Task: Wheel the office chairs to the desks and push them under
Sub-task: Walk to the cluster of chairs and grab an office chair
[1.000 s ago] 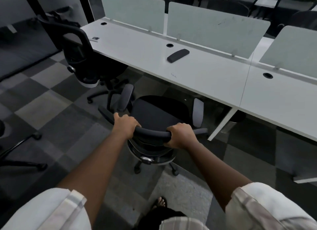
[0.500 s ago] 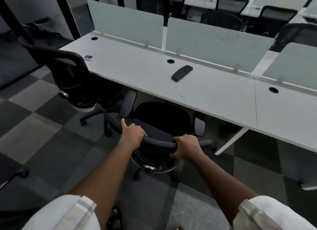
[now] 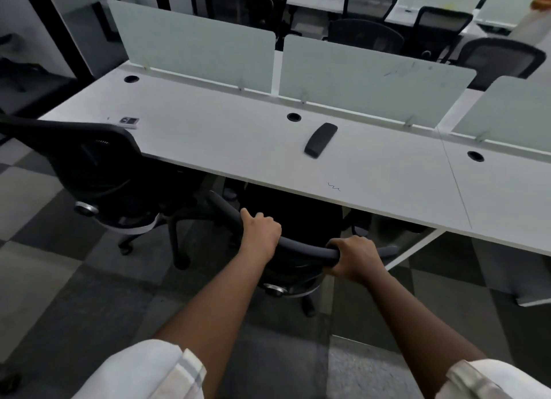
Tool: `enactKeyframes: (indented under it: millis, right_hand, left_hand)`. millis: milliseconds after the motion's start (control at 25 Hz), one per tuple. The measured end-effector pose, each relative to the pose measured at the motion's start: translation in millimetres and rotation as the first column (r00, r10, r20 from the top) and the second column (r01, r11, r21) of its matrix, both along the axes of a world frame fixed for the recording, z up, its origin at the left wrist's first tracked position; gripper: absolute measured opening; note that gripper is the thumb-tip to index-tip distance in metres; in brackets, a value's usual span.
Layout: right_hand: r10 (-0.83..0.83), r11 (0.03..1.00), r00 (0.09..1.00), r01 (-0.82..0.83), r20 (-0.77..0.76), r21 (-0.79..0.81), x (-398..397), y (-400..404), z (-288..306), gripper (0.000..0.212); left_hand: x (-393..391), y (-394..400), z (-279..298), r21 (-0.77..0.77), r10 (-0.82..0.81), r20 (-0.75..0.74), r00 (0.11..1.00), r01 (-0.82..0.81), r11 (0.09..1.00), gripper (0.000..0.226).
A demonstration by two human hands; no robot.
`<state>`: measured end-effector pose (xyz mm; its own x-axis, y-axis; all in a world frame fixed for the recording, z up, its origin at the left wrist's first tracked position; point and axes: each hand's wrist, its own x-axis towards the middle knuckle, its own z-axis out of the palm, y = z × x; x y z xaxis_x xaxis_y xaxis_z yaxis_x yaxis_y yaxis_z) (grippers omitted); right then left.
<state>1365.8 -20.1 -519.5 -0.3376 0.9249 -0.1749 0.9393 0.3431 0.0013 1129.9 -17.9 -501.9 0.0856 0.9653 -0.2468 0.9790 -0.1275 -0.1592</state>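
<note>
Two white sleeves (image 3: 155,372) sit at the bottom, and both arms reach out. The left hand (image 3: 262,230) curls round the top bar of the chair (image 3: 301,219), and the right hand (image 3: 354,258) grips the same bar further along. The bar is round, smooth and dark grey. The seat is black and already partly under the front edge of the desk (image 3: 238,148) (its wheels show below the hands). The floor (image 3: 59,294) is carpet in grey and dark squares, with open room behind and to the left.

Just left, a second chair (image 3: 98,172) with a black mesh back stands close to the desk edge, tilted a bit sideways. The desk top is flat, white and long. A black curved pad (image 3: 320,139) lies on it. Pale frosted screens (image 3: 193,44) stand along the far edge, with more chairs (image 3: 366,38) behind them.
</note>
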Motion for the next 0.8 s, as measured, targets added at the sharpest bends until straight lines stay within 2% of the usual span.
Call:
enactKeyframes:
  millis: [360, 800]
  right_hand:
    - [-0.024, 0.999, 0.999, 0.023, 0.035, 0.041, 17.3, 71.5, -9.1, 0.047]
    - [-0.006, 1.0, 1.0, 0.007, 0.029, -0.025, 13.2, 75.9, -8.5, 0.047]
  left_hand:
    - [6.6, 80.4, -8.5, -0.067, -0.143, 0.025, 0.989, 0.145, 0.987, 0.043]
    - [-2.6, 82.9, -14.7, -0.076, -0.167, 0.058, 0.984, 0.172, 0.982, 0.052]
